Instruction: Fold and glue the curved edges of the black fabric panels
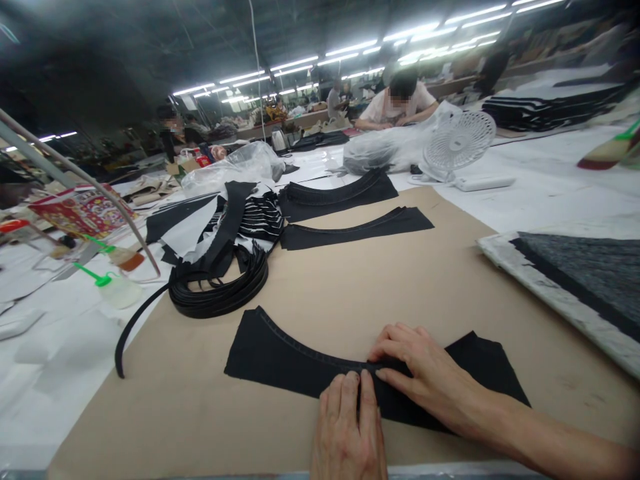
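Left hand [347, 430] and right hand [431, 377] — fingers [345, 393] released, flat — press the curved black fabric piece [280, 357].

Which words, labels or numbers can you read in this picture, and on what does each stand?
None can be read.
Red packet at the left: bright print, too blurred to read.
Fan: no lettering shows.
Black cloth: no lettering shows.

Garment workshop, large open floor. Long rows of ceiling strip lights [295, 65]. Wide cutting tables [550, 180] carried stacked black fabric pieces [350, 230], coiled black trim [220, 293], bagged cloth [235, 167]. Other workers [397, 100] sat bent over tables behind.
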`<state>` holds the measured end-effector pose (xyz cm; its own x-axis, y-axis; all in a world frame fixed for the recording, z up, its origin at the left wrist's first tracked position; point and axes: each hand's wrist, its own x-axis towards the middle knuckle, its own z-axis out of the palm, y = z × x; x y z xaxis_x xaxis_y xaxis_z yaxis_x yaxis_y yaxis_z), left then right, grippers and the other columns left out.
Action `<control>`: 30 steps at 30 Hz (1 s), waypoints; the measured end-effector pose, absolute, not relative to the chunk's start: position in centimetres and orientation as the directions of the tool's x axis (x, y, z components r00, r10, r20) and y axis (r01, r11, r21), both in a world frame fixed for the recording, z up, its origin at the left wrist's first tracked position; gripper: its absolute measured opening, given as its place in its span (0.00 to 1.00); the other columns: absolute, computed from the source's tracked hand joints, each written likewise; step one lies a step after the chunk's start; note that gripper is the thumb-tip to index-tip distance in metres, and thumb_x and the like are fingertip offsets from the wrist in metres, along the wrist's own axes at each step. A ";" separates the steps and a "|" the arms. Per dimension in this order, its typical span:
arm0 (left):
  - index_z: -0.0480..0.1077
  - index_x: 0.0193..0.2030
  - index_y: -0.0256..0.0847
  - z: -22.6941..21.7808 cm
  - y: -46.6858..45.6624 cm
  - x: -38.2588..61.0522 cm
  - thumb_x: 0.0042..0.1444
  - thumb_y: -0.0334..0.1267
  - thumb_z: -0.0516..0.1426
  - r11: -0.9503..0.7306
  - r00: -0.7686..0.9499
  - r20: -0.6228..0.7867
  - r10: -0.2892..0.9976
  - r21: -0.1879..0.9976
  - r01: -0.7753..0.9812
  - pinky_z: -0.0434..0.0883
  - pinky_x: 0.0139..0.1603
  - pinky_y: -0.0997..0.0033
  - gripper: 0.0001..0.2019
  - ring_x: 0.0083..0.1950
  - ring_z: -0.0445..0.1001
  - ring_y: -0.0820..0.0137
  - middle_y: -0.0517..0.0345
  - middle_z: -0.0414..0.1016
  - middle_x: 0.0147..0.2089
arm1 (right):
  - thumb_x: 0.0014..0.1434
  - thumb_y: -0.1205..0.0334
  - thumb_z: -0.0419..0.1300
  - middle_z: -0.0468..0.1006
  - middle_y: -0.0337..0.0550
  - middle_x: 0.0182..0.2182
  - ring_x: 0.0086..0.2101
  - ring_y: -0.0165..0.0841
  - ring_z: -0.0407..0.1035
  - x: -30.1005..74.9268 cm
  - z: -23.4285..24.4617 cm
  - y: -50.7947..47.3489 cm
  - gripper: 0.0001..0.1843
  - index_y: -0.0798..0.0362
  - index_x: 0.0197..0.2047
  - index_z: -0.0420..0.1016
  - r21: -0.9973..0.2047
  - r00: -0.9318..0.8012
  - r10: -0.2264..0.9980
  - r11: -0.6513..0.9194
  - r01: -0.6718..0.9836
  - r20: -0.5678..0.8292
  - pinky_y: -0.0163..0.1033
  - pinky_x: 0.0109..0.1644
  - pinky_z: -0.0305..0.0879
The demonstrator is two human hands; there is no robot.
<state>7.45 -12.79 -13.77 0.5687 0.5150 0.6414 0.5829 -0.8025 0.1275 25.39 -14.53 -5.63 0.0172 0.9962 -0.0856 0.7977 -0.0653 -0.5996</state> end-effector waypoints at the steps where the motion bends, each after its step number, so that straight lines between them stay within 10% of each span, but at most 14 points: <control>1: 0.70 0.56 0.33 -14.0 -12.8 7.6 0.64 0.28 0.48 -0.798 0.546 0.656 0.522 0.148 0.585 0.70 0.50 0.56 0.17 0.51 0.72 0.58 0.45 0.75 0.49 | 0.61 0.72 0.58 0.75 0.40 0.39 0.42 0.37 0.68 25.3 -5.7 -14.5 0.09 0.49 0.38 0.76 -0.594 0.023 0.997 -0.065 0.802 -0.078 0.46 0.47 0.56; 19: 0.69 0.57 0.31 -14.3 -13.1 8.0 0.64 0.27 0.47 -0.791 0.510 0.652 0.561 0.240 0.564 0.68 0.50 0.54 0.18 0.51 0.70 0.56 0.44 0.74 0.50 | 0.68 0.71 0.47 0.72 0.43 0.33 0.35 0.37 0.61 24.7 -8.4 -15.9 0.15 0.54 0.39 0.74 -0.309 -0.185 0.894 0.326 0.893 0.409 0.46 0.43 0.50; 30: 0.69 0.57 0.32 -13.7 -12.9 7.7 0.64 0.28 0.48 -0.795 0.536 0.636 0.555 0.214 0.568 0.69 0.50 0.54 0.17 0.51 0.70 0.56 0.44 0.73 0.50 | 0.68 0.68 0.48 0.74 0.42 0.34 0.37 0.38 0.62 24.4 -8.7 -17.0 0.13 0.52 0.44 0.74 -0.248 -0.219 0.880 0.344 0.905 0.422 0.48 0.48 0.50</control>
